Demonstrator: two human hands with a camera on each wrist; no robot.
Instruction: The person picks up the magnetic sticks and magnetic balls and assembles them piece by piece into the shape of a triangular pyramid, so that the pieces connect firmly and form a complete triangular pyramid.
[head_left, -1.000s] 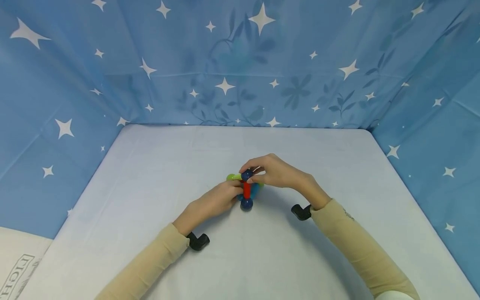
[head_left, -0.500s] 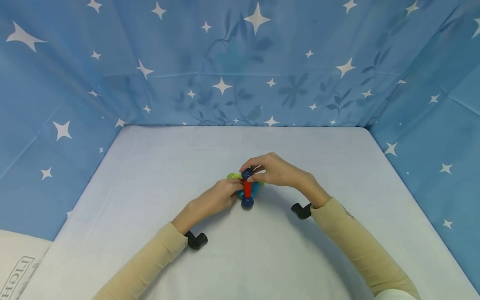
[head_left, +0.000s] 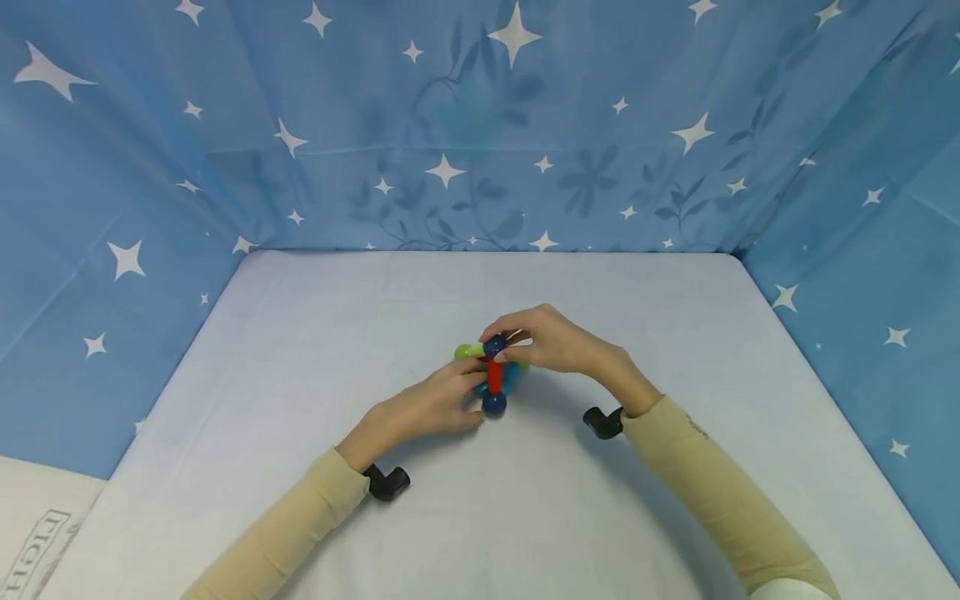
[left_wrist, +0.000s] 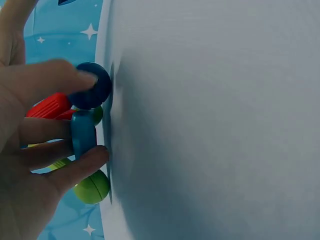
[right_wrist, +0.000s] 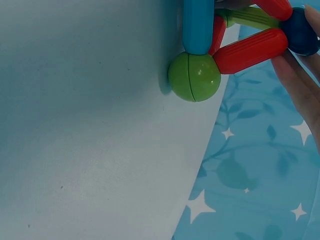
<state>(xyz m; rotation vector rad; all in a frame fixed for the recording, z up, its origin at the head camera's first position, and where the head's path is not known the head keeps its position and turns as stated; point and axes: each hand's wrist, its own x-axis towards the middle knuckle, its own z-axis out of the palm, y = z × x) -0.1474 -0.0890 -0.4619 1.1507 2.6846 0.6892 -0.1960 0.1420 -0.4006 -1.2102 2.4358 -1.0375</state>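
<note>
A small pyramid of magnetic rods and balls stands on the table; its upright red rod (head_left: 495,377) joins a navy ball (head_left: 495,347) at the top to another navy ball (head_left: 494,403) at the near corner. My right hand (head_left: 558,340) pinches the top ball between thumb and fingers. On the left side, my left hand (head_left: 431,406) has its fingers in against the base. The left wrist view has those fingers around a blue rod (left_wrist: 83,134), with the thumb over the near navy ball (left_wrist: 95,86). A green ball (right_wrist: 194,77) forms a base corner in the right wrist view.
The white table (head_left: 337,292) runs back to a blue star-patterned curtain (head_left: 480,125). Black wrist mounts (head_left: 603,422) stick out below both sleeves. A printed pale sheet (head_left: 37,525) lies at the lower left.
My left thumb has come out from behind the pyramid toward the near navy ball, and the left wrist has shifted slightly left. The right hand keeps its pinch on the top ball.
</note>
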